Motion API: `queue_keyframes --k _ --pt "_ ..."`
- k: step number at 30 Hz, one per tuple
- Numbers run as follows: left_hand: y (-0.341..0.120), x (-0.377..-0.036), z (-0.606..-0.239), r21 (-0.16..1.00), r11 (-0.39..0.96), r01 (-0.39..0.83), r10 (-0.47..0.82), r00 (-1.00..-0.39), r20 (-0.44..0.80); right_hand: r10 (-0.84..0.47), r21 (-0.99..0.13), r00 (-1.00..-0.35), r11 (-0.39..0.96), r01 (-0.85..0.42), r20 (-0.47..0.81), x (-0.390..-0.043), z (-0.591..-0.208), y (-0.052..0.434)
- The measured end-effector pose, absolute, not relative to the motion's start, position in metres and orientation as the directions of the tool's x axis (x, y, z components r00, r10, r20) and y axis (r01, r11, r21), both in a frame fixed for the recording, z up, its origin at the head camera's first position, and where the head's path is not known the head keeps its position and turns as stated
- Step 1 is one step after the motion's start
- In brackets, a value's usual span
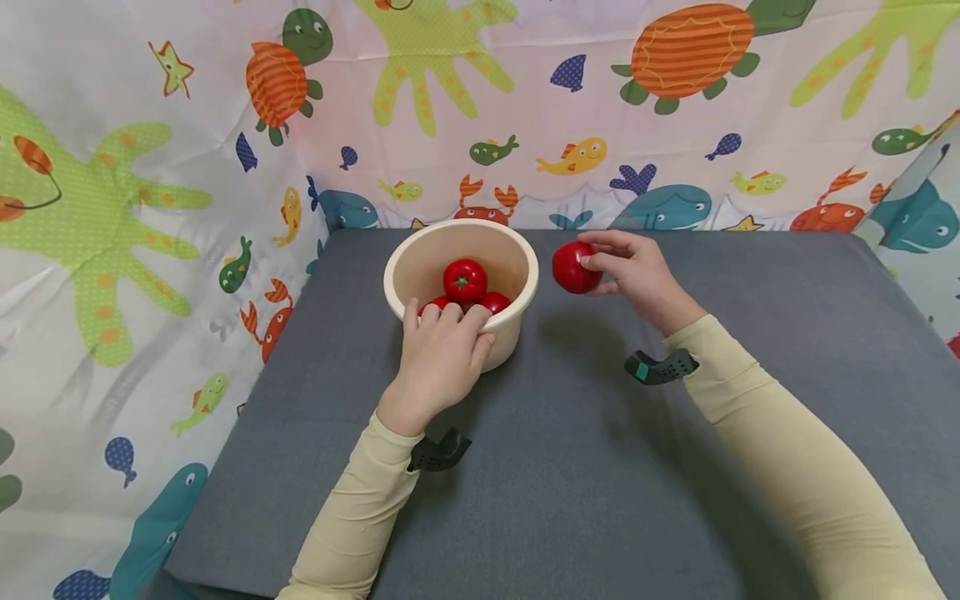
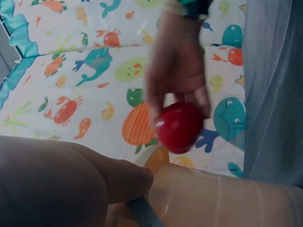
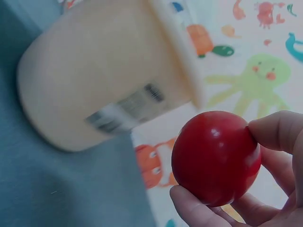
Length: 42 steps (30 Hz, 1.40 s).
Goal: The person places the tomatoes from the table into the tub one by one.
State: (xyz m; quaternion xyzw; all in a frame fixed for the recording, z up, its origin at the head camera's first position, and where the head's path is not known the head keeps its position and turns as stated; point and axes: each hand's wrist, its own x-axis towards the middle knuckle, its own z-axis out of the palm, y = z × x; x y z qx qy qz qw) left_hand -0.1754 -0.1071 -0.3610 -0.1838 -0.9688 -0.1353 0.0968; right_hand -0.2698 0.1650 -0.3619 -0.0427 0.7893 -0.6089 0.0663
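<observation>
A cream-coloured plastic bucket (image 1: 509,337) stands on the table with several red tomatoes in it; the topmost tomato (image 1: 465,281) shows its green stem star. My left hand (image 1: 441,360) grips the bucket's near rim, fingers curled over the inside and thumb outside. Just right of the bucket, my right hand (image 1: 637,273) holds another tomato (image 1: 574,267) in the air between thumb and fingers. In the right wrist view this tomato (image 3: 215,158) looks smooth and glossy, with the bucket's side (image 3: 94,71) and its printed label behind it.
A dark grey cloth covers the table (image 1: 570,500). Behind it and along the left hangs a curtain (image 1: 450,158) printed with sea animals. Each wrist wears a black strap; the right strap (image 1: 662,367) has a green patch.
</observation>
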Motion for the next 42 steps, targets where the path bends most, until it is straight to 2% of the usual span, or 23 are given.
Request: queue_keyframes --k 7,15,22,33,42 --pt "-0.108 -0.177 -0.362 0.228 0.896 0.38 0.328 -0.915 0.235 -0.163 -0.967 -0.986 0.247 -0.062 0.022 -0.277 -0.324 0.143" --pt "-0.108 -0.179 -0.364 0.219 0.899 0.379 0.33 -0.916 0.228 -0.222 -0.966 -0.972 0.226 -0.129 0.078 -0.281 -0.303 0.117" --pt "-0.108 -0.18 -0.363 0.227 0.896 0.381 0.332 -0.916 0.226 -0.285 -0.959 -0.951 0.215 -0.187 0.121 -0.281 -0.301 0.098" --pt "-0.108 -0.179 -0.364 0.232 0.896 0.378 0.33 -0.918 0.221 -0.342 -0.968 -0.934 0.179 -0.176 0.106 -0.276 -0.311 0.07" --pt "-0.108 -0.179 -0.363 0.235 0.895 0.38 0.334 -0.918 0.212 -0.355 -0.959 -0.933 0.236 -0.158 0.067 -0.272 -0.315 0.054"
